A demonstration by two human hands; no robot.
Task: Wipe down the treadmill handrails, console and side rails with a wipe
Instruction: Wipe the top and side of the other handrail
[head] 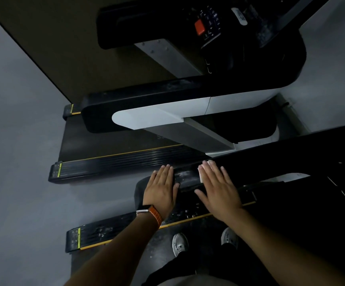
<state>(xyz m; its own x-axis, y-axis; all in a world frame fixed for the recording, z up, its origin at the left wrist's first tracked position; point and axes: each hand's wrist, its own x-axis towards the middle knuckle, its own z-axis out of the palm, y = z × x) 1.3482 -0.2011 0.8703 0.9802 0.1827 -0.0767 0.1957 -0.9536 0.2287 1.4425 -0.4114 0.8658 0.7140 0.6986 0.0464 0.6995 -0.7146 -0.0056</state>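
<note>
Grey flooring is seen around 2 dark treadmills in dim light. A white wipe (201,172) is pressed flat onto the black handrail (188,176) by the right hand (219,189), its fingers (213,172) straight and slightly spread; only the wipe's edge is visible. Just beside it, the left hand (161,189) is laid flat on the same handrail, fingers (165,173) pressed together, an orange-strapped watch (150,213) being worn at the wrist. Below, a yellow-edged side rail (116,230) and 2 pale shoes (180,243) are seen.

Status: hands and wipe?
Left hand flat on handrail. Right hand flat, pressing wipe onto same rail. Nothing in the way.
</note>
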